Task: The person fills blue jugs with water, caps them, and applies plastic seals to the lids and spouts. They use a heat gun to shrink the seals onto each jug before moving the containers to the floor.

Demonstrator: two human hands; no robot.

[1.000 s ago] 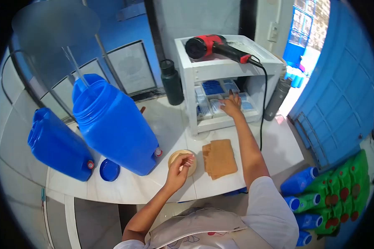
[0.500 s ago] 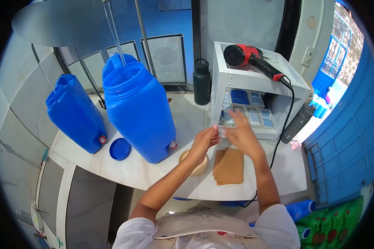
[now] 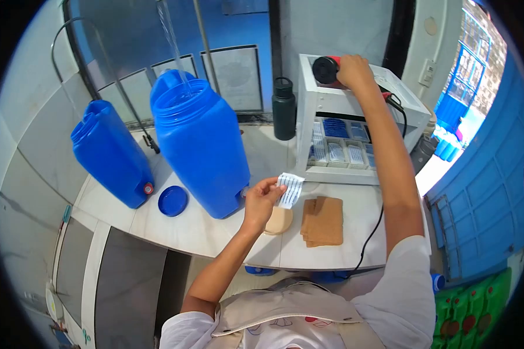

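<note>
My left hand (image 3: pixel 262 199) pinches a small white printed sheet (image 3: pixel 290 191) over the counter, just right of the large blue container (image 3: pixel 201 154). On top of the white shelf, my right hand (image 3: pixel 355 72) is wrapped round the red and black heat gun (image 3: pixel 326 71), covering its middle. Packs of printed strips (image 3: pixel 336 152) fill small trays inside the shelf. Below the sheet lie a round beige lid (image 3: pixel 279 222) and folded brown cloths (image 3: pixel 323 222). Water streams into the open mouth of the large container.
A smaller blue container (image 3: pixel 112 157) stands at the left, with a blue cap (image 3: pixel 173 201) on the counter (image 3: pixel 262 157). A dark bottle (image 3: pixel 283 110) stands beside the white shelf (image 3: pixel 340 175). The black cord (image 3: pixel 371 235) hangs over the front edge at the right.
My right hand has moved up and right from beside my left hand to the heat gun and taken hold of it. My left hand has shifted slightly left, with the sheet now plainly visible.
</note>
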